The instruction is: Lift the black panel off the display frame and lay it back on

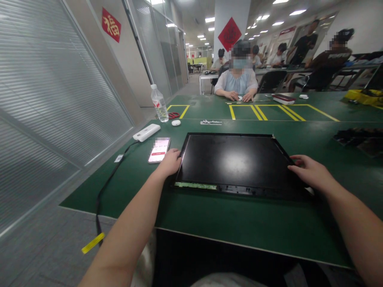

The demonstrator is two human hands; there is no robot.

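Panel (pixel 227 161) rests on the tabletop (pixel 203 213), screen up, between the hands. Long axis: left to right across the person's front. Orientation: the long edge with the green strip (pixel 196 186) points toward the person. From the left hand (pixel 172 162), the panel lies to the right; from the right hand (pixel 309 171), to the left. Neither is nearer; each meets a short edge. Both are part-curled there; whether either grips firmly cannot be told.

Left hand (pixel 171 162), right hand (pixel 311 172) and forearms (pixel 139 215) are bare; pale clothing (pixel 147 261) shows below
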